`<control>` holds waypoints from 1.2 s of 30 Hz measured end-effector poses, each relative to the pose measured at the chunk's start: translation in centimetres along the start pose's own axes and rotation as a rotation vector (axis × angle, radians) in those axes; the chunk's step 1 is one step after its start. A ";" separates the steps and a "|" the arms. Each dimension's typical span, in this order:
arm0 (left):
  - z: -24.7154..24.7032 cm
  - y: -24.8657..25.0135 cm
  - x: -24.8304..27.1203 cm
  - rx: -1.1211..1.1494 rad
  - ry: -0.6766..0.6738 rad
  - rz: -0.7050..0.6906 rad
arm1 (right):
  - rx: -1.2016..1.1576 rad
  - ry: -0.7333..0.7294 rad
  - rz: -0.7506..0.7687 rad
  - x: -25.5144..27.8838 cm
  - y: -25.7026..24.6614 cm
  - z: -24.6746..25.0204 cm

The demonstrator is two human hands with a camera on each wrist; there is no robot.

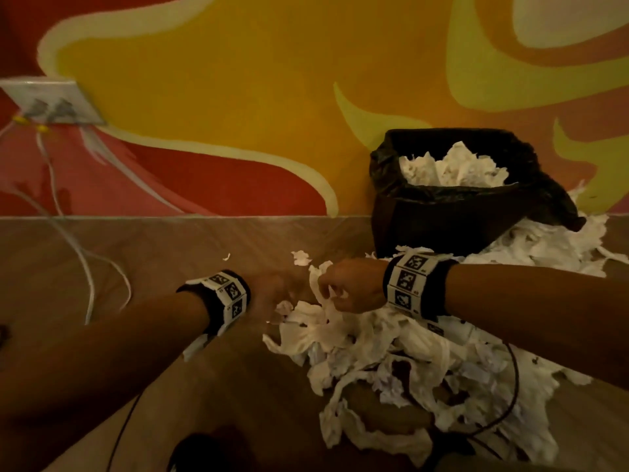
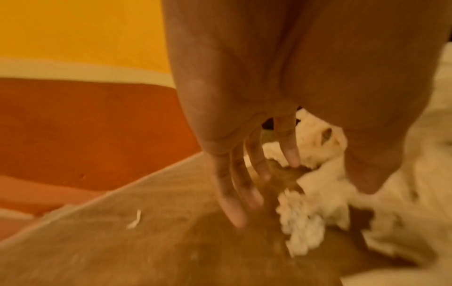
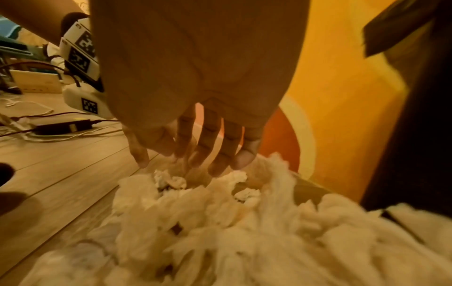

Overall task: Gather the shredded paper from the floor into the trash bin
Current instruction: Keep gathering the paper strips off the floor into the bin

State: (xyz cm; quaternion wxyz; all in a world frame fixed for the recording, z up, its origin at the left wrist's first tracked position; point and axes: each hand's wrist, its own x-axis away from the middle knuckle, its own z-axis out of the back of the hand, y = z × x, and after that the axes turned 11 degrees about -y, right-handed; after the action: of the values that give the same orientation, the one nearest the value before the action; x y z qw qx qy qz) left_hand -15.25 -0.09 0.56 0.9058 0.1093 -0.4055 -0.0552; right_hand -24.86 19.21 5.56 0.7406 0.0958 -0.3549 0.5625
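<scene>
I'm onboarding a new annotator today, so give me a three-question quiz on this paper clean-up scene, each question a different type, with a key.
1. True or false: the trash bin already has shredded paper inside.
2. Multiple choice: where does the bin stand? A) in the middle of the floor B) against the painted wall C) on a table
3. Short answer: are the fingers of the left hand and the right hand extended or clenched in a fist?

Key
1. True; white scraps show above the black liner.
2. B
3. Extended; in the wrist views both hands reach down with spread fingers into the paper pile on the floor.
</scene>
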 end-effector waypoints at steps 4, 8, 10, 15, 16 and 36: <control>-3.8 -0.9 -1.2 0.018 -0.013 -0.025 | 0.096 -0.146 0.000 -2.2 -1.2 -2.5; -5.5 -0.8 -2.6 -0.076 0.021 -0.023 | 0.251 -0.172 0.023 -3.2 -1.8 -4.9; -5.7 -0.7 -2.9 -0.064 0.027 -0.012 | 0.294 -0.164 0.010 -3.5 -1.9 -5.7; -5.2 -0.7 -2.6 0.106 0.076 -0.087 | 0.172 -0.118 -0.023 -3.7 -1.8 -5.6; -5.1 -0.9 -2.5 0.118 0.081 -0.087 | 0.131 -0.090 -0.026 -3.5 -1.6 -5.4; -5.2 0.1 -4.4 0.106 0.082 0.060 | -0.467 0.565 -0.072 -0.8 2.2 0.4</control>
State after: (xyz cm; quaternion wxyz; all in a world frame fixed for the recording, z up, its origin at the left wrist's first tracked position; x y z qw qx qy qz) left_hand -14.31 1.67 -5.97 0.9159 0.1470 -0.3735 -0.0017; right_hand -27.07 19.11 4.76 0.8305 -0.2228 -0.2516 0.4441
